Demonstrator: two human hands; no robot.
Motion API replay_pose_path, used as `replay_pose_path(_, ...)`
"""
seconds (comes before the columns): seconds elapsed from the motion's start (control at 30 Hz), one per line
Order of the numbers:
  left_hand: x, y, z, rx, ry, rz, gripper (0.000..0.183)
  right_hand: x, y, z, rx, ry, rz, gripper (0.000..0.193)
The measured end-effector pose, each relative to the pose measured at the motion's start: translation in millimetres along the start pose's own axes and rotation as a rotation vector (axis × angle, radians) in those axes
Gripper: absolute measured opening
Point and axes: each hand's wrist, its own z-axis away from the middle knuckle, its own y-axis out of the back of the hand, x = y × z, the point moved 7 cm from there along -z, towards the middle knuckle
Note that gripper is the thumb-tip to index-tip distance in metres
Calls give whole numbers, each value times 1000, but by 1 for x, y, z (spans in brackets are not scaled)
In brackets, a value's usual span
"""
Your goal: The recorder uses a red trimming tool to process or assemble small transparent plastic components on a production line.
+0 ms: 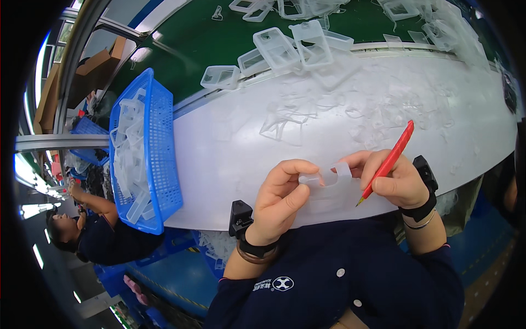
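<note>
Nearest to me is my dark blue work jacket [339, 274], with both forearms rising out of it to the edge of the white table [230, 142]. My left hand [279, 200] is closed on a small clear plastic part [326, 178], thumb and fingers pinching its left end. My right hand [392, 178] grips the part's right end with the fingertips while also clamping a red-handled knife [392, 159] in the same fist. The two hands are close together, joined only by the part, which sits between them just above the near table edge.

The part's long axis runs roughly left to right, from one hand to the other. The knife lies on a diagonal: its red handle points up and to the right, away from me, and its thin tip points down and left, towards my body, just below the right hand.

A black band with a small device sits on each wrist.

To the left, a blue mesh basket [164, 164] rests on the table, filled with a heap of clear plastic parts. Farther out, loose clear scraps lie over the white surface, and clear rectangular trays [276, 49] are scattered along a green conveyor belt [186, 49]. At lower left, another person [90, 233] works at a second blue basket [87, 129].
</note>
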Motion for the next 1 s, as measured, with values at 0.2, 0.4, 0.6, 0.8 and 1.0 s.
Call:
replay_pose_path(0.2, 22, 0, 1, 167, -276, -610, 31, -30, -30, 0, -34, 362, 725, 13)
replay_pose_path(0.4, 12, -16, 0, 82, -160, -656, 25, -34, -50, 7, -41, 581, 1070, 21)
replay_pose_path(0.6, 19, -10, 4, 125, -144, -575, 16, -39, -46, 0, -34, 568, 1074, 18)
replay_pose_path(0.8, 85, 51, 33, 401, -412, -569, 14, -37, -3, -14, 340, 476, 596, 6)
replay_pose_path(1.0, 177, 117, 33, 986, -819, -263, 26, -17, 32, -16, 415, 374, 382, 4)
